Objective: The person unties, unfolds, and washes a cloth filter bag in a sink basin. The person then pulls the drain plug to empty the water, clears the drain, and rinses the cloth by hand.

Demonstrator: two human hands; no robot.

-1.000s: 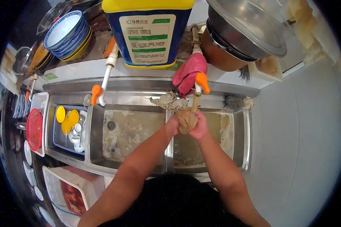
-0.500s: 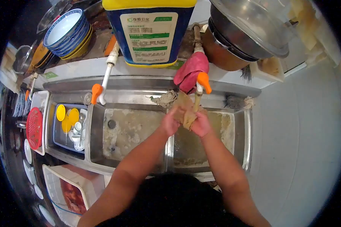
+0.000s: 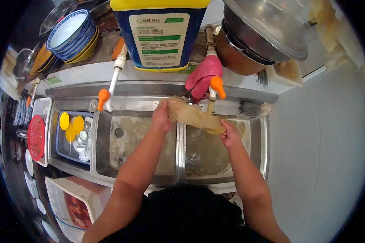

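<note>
A thin tan cloth (image 3: 190, 115) is stretched sideways over the divider and right sink basin (image 3: 202, 154). My left hand (image 3: 161, 117) pinches its left end near the back ledge. Lower down, my right hand (image 3: 231, 135) grips the right end, its fingers closed. The tap (image 3: 217, 87), with an orange handle, stands just above the cloth, and its stream meets the fabric. Draped over the pipe behind it is a pink cloth (image 3: 207, 75). A wadded rag that lay on the ledge is now mostly hidden behind the tan cloth.
Left of the right basin lies another basin (image 3: 146, 146) with a drain hole. A blue tub (image 3: 65, 143) holds yellow and white dishes. On the back shelf stand a big blue jug (image 3: 160, 40), stacked bowls (image 3: 71, 36) and metal basins (image 3: 263, 28). A dark scrubber (image 3: 249, 108) sits on the right ledge.
My hands have moved apart, the left one up and leftward, the right one rightward. The tan cloth has gone from bunched between them to spread out lengthwise.
</note>
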